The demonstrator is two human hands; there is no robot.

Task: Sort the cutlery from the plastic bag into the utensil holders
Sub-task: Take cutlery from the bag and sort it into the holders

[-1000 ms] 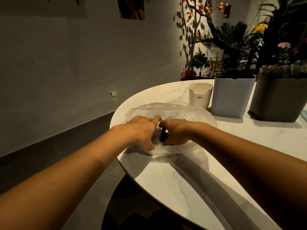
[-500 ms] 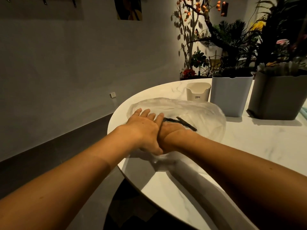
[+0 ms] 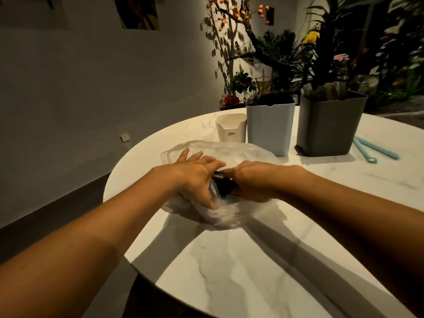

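on table (image 3: 252, 271): clear crumpled plastic bag (image 3: 241, 150) w/ dark cutlery (image 3: 223, 187), left hand (image 3: 195, 175) flat, right hand (image 3: 252, 182) clutching it

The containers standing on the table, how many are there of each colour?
White: 1, the white holder
Pale blue: 1, the pale blue holder
Grey: 1, the grey holder
Total: 3

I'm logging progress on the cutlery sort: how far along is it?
Early. Done: the blue holder and grey holder already hold some items; the white holder looks empty. In hand: left hand and right hand work at the bag, dark cutlery between them. Left: nearly all the sorting.
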